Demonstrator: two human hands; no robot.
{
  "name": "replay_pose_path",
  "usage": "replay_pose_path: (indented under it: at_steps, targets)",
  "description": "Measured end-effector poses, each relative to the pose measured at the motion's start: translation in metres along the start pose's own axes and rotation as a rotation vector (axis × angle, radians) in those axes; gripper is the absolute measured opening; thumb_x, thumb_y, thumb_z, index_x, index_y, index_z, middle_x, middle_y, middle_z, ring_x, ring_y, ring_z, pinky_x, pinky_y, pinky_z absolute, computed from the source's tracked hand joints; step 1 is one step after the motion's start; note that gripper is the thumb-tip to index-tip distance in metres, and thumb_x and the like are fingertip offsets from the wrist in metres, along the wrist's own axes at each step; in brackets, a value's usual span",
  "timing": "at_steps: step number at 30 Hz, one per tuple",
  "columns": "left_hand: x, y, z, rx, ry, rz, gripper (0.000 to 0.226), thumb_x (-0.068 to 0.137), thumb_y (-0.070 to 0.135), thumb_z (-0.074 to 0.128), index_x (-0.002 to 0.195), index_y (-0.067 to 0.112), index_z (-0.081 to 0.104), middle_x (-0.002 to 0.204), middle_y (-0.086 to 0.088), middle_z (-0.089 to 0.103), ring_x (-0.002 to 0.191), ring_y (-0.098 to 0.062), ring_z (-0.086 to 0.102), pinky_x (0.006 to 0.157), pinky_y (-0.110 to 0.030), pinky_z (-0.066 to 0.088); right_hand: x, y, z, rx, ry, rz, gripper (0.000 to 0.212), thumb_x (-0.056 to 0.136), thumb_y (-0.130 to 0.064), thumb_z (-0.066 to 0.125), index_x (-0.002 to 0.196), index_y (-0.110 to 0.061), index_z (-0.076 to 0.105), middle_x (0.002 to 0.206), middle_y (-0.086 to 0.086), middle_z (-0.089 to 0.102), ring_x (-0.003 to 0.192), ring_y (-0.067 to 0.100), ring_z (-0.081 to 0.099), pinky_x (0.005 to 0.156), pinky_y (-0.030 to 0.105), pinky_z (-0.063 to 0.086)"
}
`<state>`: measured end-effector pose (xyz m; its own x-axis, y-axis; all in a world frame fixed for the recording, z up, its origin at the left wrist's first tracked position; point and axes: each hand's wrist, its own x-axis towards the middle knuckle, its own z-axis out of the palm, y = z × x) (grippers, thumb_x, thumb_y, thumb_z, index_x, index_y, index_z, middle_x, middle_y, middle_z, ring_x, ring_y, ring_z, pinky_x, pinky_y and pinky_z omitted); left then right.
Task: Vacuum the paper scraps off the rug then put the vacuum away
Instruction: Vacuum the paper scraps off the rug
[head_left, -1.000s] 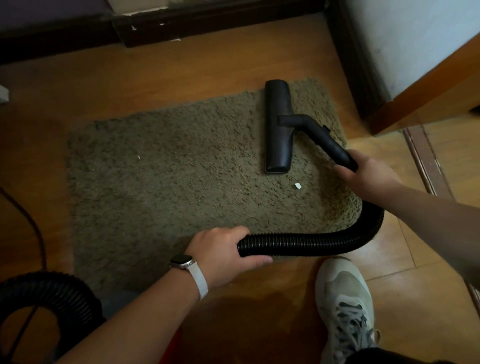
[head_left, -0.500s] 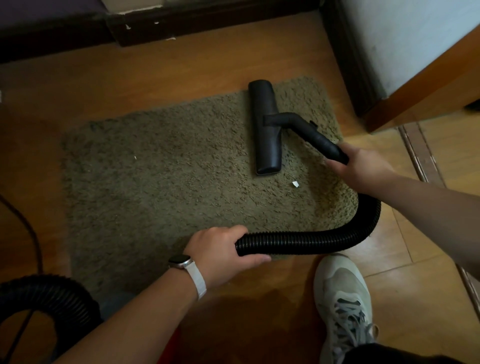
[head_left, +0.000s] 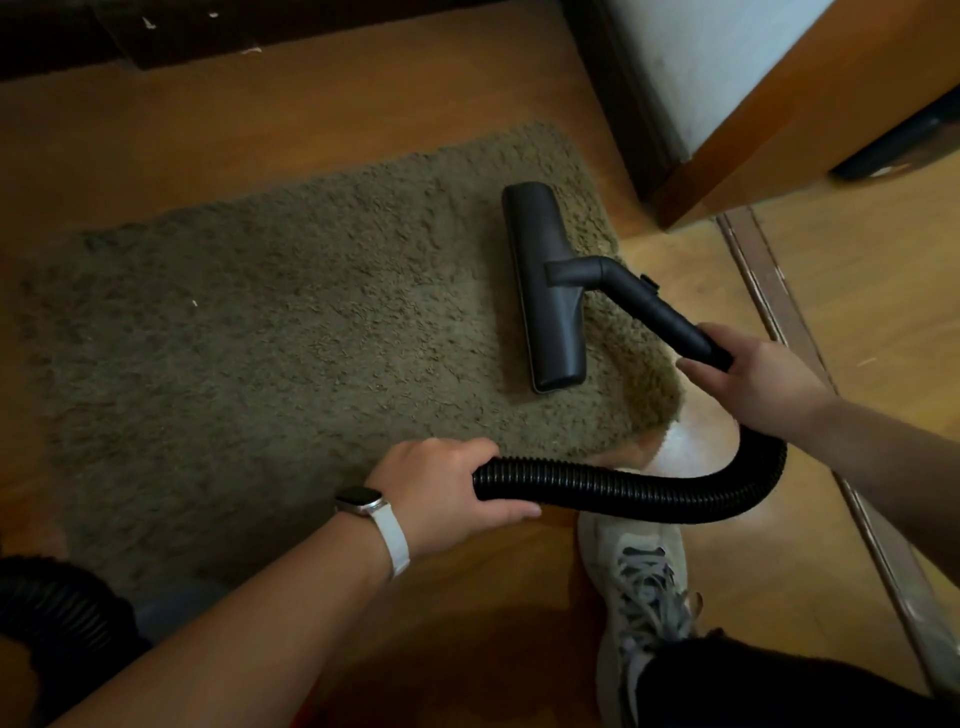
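Grips with left hand (head_left: 441, 486) round the hose (head_left: 649, 496), just at the rug's near edge, thumb stretched along the underside. Wears a watch (head_left: 362, 503) on a white strap at that wrist. Clasps with right hand (head_left: 753, 387) the lower end of the wand (head_left: 660, 312), right where it meets the hose. Holds the hose bowed in a loop between both hands, past the rug's near right corner and above a grey shoe (head_left: 641, 577). Rests the nozzle (head_left: 545, 291) flat on the rug (head_left: 260, 353) near its right end, lying lengthwise from far to near. Shows one tiny white scrap (head_left: 193, 303) on the pile, well apart to the left of the nozzle. Shows another dark stretch of hose at lower left, on the wooden floor (head_left: 322, 104).
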<state>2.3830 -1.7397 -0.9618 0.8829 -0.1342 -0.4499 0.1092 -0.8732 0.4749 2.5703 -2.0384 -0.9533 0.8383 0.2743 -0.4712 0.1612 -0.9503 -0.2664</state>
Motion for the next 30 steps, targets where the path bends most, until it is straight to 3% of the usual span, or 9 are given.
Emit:
replay_pose_path:
  at_steps: [7,13,17,19,23,30]
  targets:
    - [-0.003,0.006,0.015,0.013,-0.074,0.057,0.060,0.071,0.088,0.041,0.092,0.034,0.056,0.074,0.014,0.059,0.069,-0.003,0.057,0.066,-0.028,0.053,-0.014,0.015,0.021,-0.079,-0.084,0.049,0.032,0.094,-0.046,0.060,0.124,-0.036,0.055,0.076,-0.004,0.063,0.064,0.013,0.061,0.057,0.033,0.051]
    - [-0.008,-0.006,0.008,0.057,-0.082,0.032,0.061,0.071,0.088,0.042,0.095,0.034,0.057,0.078,0.014,0.060,0.073,-0.004,0.058,0.067,-0.027,0.051,-0.002,-0.018,0.026,-0.183,-0.114,-0.075,0.037,0.097,-0.047,0.056,0.131,-0.034,0.051,0.076,-0.006,0.061,0.063,0.011,0.058,0.056,0.031,0.049]
    - [-0.010,-0.011,0.007,0.038,-0.073,0.018,0.061,0.071,0.088,0.042,0.094,0.033,0.057,0.077,0.014,0.060,0.072,-0.004,0.058,0.067,-0.029,0.052,0.010,-0.033,0.021,-0.264,-0.103,-0.162,0.039,0.097,-0.046,0.056,0.133,-0.033,0.050,0.069,-0.011,0.055,0.057,0.008,0.052,0.047,0.025,0.036]
    - [-0.010,-0.011,0.008,0.027,-0.072,0.010,0.060,0.071,0.088,0.043,0.094,0.034,0.057,0.076,0.013,0.059,0.071,-0.004,0.058,0.066,-0.028,0.052,0.012,-0.029,0.018,-0.250,-0.091,-0.136,0.039,0.097,-0.044,0.058,0.134,-0.035,0.051,0.070,-0.010,0.057,0.058,0.009,0.053,0.048,0.025,0.036]
    - [-0.009,-0.006,0.010,0.002,-0.072,0.004,0.060,0.071,0.088,0.042,0.092,0.034,0.056,0.074,0.014,0.058,0.070,-0.004,0.057,0.066,-0.030,0.053,0.008,-0.001,0.019,-0.124,-0.066,-0.034,0.034,0.094,-0.046,0.059,0.126,-0.037,0.055,0.077,-0.005,0.063,0.066,0.014,0.060,0.060,0.035,0.052]
    - [-0.007,-0.003,0.013,0.005,-0.068,0.008,0.060,0.071,0.088,0.042,0.093,0.034,0.056,0.074,0.013,0.058,0.070,-0.005,0.057,0.065,-0.030,0.053,-0.004,0.018,0.025,-0.015,0.031,0.090,0.033,0.094,-0.045,0.061,0.123,-0.031,0.056,0.078,-0.003,0.061,0.066,0.013,0.057,0.062,0.035,0.049]
